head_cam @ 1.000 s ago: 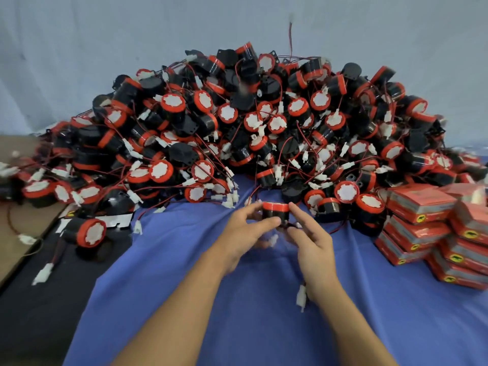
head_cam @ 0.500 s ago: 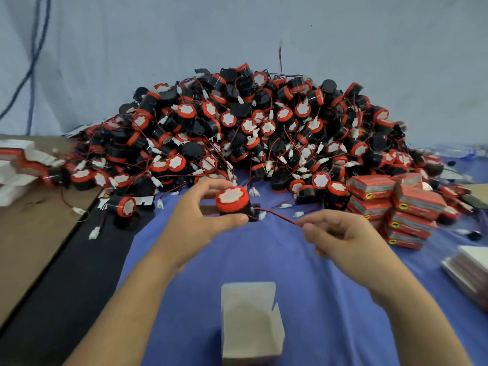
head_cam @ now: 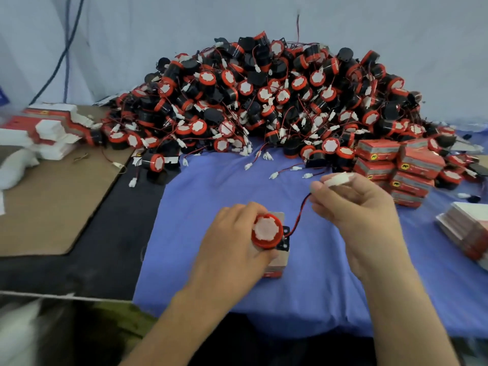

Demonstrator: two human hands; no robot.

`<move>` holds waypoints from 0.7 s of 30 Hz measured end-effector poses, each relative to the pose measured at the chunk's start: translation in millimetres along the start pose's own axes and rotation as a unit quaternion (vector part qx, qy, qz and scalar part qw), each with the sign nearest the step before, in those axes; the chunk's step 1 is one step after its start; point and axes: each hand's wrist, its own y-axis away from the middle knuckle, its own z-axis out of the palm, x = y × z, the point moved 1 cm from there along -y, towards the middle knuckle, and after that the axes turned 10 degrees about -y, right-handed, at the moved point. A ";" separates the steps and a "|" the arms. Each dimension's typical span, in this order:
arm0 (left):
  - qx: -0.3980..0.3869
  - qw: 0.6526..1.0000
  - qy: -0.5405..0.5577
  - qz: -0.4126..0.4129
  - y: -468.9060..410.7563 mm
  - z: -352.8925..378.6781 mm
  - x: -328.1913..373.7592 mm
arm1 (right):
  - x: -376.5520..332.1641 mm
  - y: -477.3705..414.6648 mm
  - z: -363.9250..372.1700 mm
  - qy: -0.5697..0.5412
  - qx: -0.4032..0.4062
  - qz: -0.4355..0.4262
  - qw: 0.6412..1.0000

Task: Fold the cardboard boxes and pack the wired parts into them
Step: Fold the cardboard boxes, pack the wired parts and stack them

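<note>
My left hand (head_cam: 229,244) grips a black wired part with a red rim and white face (head_cam: 266,231), holding it over the mouth of a small open cardboard box (head_cam: 276,262) on the blue cloth. The box is mostly hidden under the part and my fingers. A red-and-black wire (head_cam: 299,217) runs from the part up to my right hand (head_cam: 353,207), which pinches the wire's white connector (head_cam: 338,179) at the fingertips. Behind lies a big heap of the same wired parts (head_cam: 264,101).
Closed red boxes (head_cam: 396,167) are stacked at the right of the heap. Flat unfolded boxes lie at the far right (head_cam: 464,228) and on the left (head_cam: 45,128) over a brown cardboard sheet (head_cam: 52,202). The blue cloth (head_cam: 211,196) covers the table's middle.
My left hand has brought the part down and toward me onto the open box. My right hand has slid along the wire to its white connector. The view has tilted down.
</note>
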 end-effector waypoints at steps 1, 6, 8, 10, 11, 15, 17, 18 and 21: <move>0.007 1.000 -0.022 0.002 1.7 3.5 0.8 | 2.7 3.3 3.7 0.040 -0.007 -0.016 0.999; -0.004 0.992 -0.130 0.005 8.0 18.4 -9.6 | 18.5 6.5 10.3 0.220 -0.040 -0.051 0.973; -0.032 0.985 -0.170 0.021 12.8 23.1 -14.3 | 26.6 9.2 11.2 0.270 -0.065 -0.054 0.959; -0.046 0.979 -0.199 0.028 17.7 26.3 -16.8 | 35.5 12.1 13.3 0.305 -0.087 -0.065 0.946; -0.044 0.976 -0.209 0.028 19.7 28.3 -17.5 | 39.7 12.8 14.8 0.320 -0.095 -0.069 0.940; -0.026 0.963 -0.266 0.038 30.0 38.9 -18.1 | 50.2 13.8 18.7 0.359 -0.114 -0.068 0.924; -0.023 0.955 -0.292 0.048 35.9 45.9 -19.8 | 53.3 15.2 19.0 0.366 -0.121 -0.064 0.921; -0.027 0.953 -0.297 0.048 38.1 48.9 -20.6 | 54.5 16.1 19.7 0.371 -0.126 -0.064 0.918; -0.027 0.956 -0.290 0.042 40.0 51.9 -20.9 | 57.5 18.4 23.3 0.394 -0.155 -0.065 0.904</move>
